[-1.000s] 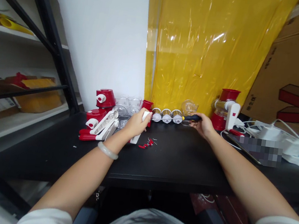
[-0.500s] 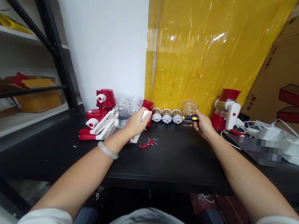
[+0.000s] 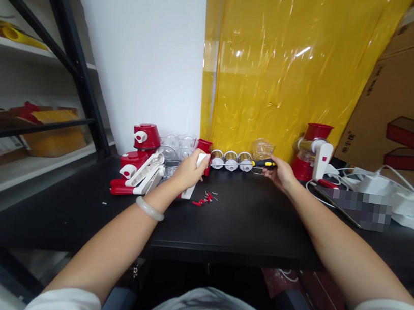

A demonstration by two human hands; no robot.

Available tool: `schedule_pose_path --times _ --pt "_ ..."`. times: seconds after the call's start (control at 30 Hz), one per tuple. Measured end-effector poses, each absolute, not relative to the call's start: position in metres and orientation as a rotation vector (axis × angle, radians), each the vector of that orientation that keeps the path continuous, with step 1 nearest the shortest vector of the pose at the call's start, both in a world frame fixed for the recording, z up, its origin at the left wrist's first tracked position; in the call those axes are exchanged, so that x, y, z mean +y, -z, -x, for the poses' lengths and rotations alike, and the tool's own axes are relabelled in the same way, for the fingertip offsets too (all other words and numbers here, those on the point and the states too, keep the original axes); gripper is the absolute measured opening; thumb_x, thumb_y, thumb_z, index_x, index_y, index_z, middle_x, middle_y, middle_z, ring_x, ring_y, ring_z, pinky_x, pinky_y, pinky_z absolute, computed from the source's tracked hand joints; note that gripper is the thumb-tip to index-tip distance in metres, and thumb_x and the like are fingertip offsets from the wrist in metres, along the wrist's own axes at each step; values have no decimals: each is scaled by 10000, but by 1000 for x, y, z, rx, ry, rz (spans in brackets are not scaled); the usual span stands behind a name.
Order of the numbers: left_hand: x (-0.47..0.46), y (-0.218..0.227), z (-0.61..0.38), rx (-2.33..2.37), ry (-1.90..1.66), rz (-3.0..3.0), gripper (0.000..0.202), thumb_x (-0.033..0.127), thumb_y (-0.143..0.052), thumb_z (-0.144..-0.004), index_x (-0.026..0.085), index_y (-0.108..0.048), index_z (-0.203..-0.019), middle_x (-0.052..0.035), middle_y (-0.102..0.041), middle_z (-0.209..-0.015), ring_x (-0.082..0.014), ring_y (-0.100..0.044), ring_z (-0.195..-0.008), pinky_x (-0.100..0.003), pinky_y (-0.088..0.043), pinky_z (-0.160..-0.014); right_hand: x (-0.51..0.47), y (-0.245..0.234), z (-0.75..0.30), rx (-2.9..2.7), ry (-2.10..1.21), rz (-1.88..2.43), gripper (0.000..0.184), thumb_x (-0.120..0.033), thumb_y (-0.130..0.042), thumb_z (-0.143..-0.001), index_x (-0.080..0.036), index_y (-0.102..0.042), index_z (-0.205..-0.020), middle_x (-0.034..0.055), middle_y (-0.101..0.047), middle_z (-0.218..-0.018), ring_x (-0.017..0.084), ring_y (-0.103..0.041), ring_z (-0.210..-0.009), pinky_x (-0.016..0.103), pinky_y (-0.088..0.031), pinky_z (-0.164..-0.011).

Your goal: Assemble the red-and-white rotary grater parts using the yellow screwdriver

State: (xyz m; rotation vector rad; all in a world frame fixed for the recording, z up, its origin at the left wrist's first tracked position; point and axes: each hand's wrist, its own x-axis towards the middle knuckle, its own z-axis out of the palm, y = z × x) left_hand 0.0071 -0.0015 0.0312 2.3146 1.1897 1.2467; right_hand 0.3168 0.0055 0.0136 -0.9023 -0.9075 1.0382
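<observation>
My left hand (image 3: 188, 169) is closed around a small white plastic part (image 3: 202, 160), mostly hidden by the fingers. In my right hand (image 3: 281, 174) is a black and yellow screwdriver (image 3: 263, 163), held by its handle. Its long thin shaft points left, and the tip reaches the white part; the exact contact is too small to make out. Below my left hand, several small red pieces (image 3: 209, 197) and screws lie on the black table (image 3: 243, 227). Behind the shaft stand three metal grater drums (image 3: 231, 161) with white ends.
Red bases (image 3: 146, 137) and white crank handles (image 3: 146, 171) sit at left beside clear plastic cups (image 3: 186, 144). An assembled red and white rotary grater (image 3: 312, 152) stands at right. Near it are a phone (image 3: 353, 207), white chargers and cables (image 3: 405, 195).
The fingers of my right hand have shifted slightly on the screwdriver handle. My left hand and the white part stay in nearly the same place.
</observation>
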Motion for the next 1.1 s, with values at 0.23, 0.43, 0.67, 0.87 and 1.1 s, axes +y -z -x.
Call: schedule_pose_path --times 0.23,0.43,0.67,0.87,1.1 --pt "0 -30 -7 1197 -1260 -2288 403 562 -353 -939 210 -534 -1016 31 -588 -564 -170 -599 -463 -296 -451 -544 9 -9 -319 -969 -1006 888 179 -305 -536 -909 -178 -526 -784 -16 -547 -444 97 -465 -311 192 -346 -329" --pt "1 -30 -7 1178 -1276 -2296 369 542 -354 -945 216 -521 -991 32 -586 -568 -167 -608 -456 -287 -447 -525 11 -5 -322 -1061 -942 885 321 -449 -593 -882 -190 -505 -714 -13 -542 -426 83 -433 -291 197 -305 -298" --pt "2 -29 -7 1172 -1282 -2277 393 563 -345 -943 212 -514 -988 21 -590 -578 -172 -610 -454 -290 -453 -509 6 -8 -318 -1099 -896 970 397 -495 -547 -903 -197 -476 -651 -28 -484 -375 65 -364 -265 204 -334 -315" --pt "2 -29 -6 1182 -1288 -2299 378 546 -346 -950 214 -520 -998 19 -601 -585 -170 -609 -466 -292 -457 -529 2 -10 -316 -1051 -924 1039 422 -515 -526 -909 -208 -459 -627 -47 -413 -317 67 -322 -259 240 -495 -448" --pt "0 -31 -6 1148 -1295 -2316 364 536 -350 -949 213 -509 -1004 23 -594 -591 -175 -620 -463 -290 -463 -518 4 -8 -317 -999 -989 1138 379 -520 -505 -911 -206 -492 -699 -60 -385 -305 84 -302 -251 264 -501 -459"
